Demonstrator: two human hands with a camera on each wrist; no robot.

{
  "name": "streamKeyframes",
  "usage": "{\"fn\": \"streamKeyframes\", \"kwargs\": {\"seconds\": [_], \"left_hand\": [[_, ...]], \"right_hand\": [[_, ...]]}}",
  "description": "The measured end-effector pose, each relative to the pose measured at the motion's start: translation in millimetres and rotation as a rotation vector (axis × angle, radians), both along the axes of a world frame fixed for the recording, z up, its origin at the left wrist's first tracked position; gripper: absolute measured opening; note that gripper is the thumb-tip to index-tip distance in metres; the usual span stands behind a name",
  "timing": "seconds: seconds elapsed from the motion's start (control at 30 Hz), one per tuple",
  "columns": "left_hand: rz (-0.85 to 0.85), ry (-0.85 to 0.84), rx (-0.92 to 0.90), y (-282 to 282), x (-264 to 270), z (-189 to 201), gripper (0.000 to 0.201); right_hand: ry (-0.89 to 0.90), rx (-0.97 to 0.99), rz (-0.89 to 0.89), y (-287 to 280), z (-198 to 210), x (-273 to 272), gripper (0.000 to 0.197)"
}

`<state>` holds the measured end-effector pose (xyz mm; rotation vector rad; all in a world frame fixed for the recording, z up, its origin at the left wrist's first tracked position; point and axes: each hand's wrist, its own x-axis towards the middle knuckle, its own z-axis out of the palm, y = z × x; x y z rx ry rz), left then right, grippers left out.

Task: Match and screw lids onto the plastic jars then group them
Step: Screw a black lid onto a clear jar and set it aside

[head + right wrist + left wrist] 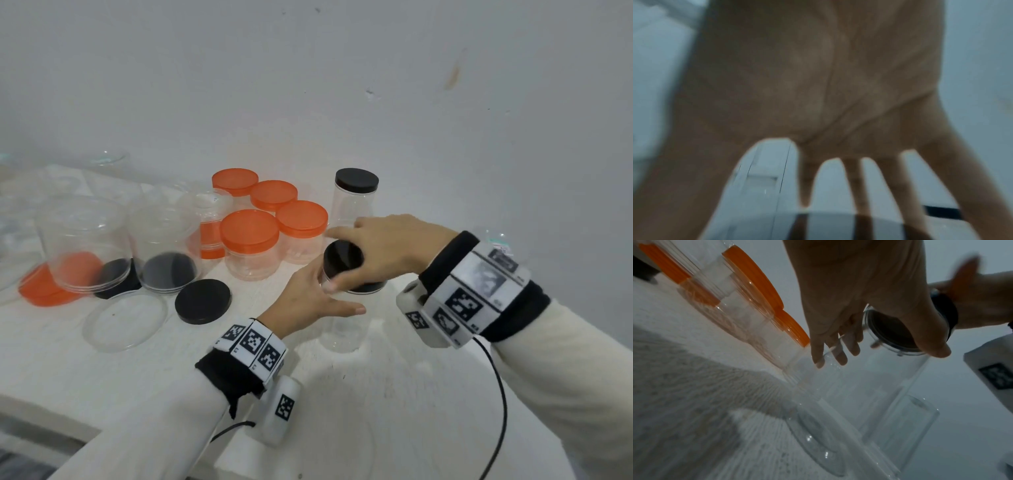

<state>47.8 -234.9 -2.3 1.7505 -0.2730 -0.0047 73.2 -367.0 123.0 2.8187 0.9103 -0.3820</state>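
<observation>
A tall clear jar (342, 335) stands on the white table (394, 394) near its middle. My left hand (318, 298) holds the jar's upper body, thumb across the front and fingers behind it. A black lid (342, 260) sits on the jar's mouth. My right hand (383, 246) covers the lid from above, its thumb and fingers gripping the rim. The left wrist view looks up through the jar (869, 394) at the underside of the lid (898, 332), past my left hand (859, 305). My right hand (818, 81) is blurred in its wrist view, fingers spread.
Several orange-lidded jars (250, 240) cluster just left of the hands. A black-lidded tall jar (356, 192) stands behind them by the wall. Further left lie a loose black lid (202, 301), a clear lid (125, 320) and large clear jars (82, 246) over more lids.
</observation>
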Motion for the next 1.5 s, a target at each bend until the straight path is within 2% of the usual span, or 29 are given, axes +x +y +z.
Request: {"fn": "streamKeyframes", "kwargs": {"seconds": [0.07,0.1,0.2,0.27,0.33,0.4,0.43,0.53,0.6,0.73,0.83,0.87,0.97,1.0,1.07,1.17,1.3,1.33,1.43,1.5], "left_hand": [[0.004,0.005,0.017,1,1,0,0.07],[0.004,0.013,0.018,1,1,0,0.072],[0.014,0.009,0.006,0,1,-2,0.072],[0.027,0.003,0.003,-2,1,-3,0.076],[0.027,0.017,-0.013,-3,0,-4,0.082],[0.015,0.027,-0.02,-2,0,-4,0.084],[0.006,0.027,-0.015,-2,0,-3,0.083],[-0.003,0.013,0.022,0,1,-1,0.084],[0.003,0.025,0.026,0,1,0,0.085],[0.02,0.013,0.015,-2,-1,0,0.079],[0.024,0.029,0.003,-3,-2,0,0.079],[0.021,0.028,0.007,-2,-2,1,0.077],[0.004,0.02,0.036,-1,-2,2,0.075],[-0.008,0.031,0.03,0,-1,2,0.076],[-0.023,0.046,0.022,1,-1,2,0.077],[0.003,0.022,0.026,-1,-1,-1,0.076],[0.023,0.031,0.017,-4,-3,0,0.073],[0.013,0.028,0.024,-3,-3,1,0.072],[-0.017,0.011,0.048,-1,-1,3,0.074],[-0.018,0.029,0.033,-1,-2,2,0.075]], "right_hand": [[0.226,0.056,0.087,-3,7,3,0.086],[0.258,0.086,0.121,-4,9,3,0.084],[0.089,0.135,0.12,-2,7,1,0.065],[-0.037,0.151,0.036,3,2,-4,0.054],[-0.143,0.138,-0.051,9,-5,-7,0.056],[-0.205,0.06,-0.069,10,-7,-7,0.067],[-0.167,0.012,-0.052,7,-5,-5,0.072],[0.196,0.039,0.096,-2,9,0,0.077],[0.255,0.094,0.174,-4,13,1,0.074],[-0.046,0.146,0.067,3,1,-2,0.059],[-0.216,0.093,-0.006,8,-6,-5,0.069],[-0.195,0.056,0.01,6,-5,-3,0.073],[0.164,0.068,0.115,-3,9,1,0.076],[0.222,0.091,0.147,-4,12,1,0.075],[0.135,0.139,0.163,-4,10,1,0.068],[-0.092,0.179,0.076,3,-1,-2,0.056],[-0.274,0.12,-0.001,6,-10,-5,0.061],[-0.219,0.081,0.007,3,-8,-4,0.064],[0.193,0.088,0.099,-6,9,-1,0.076],[0.216,0.105,0.15,-9,12,0,0.076]]}}
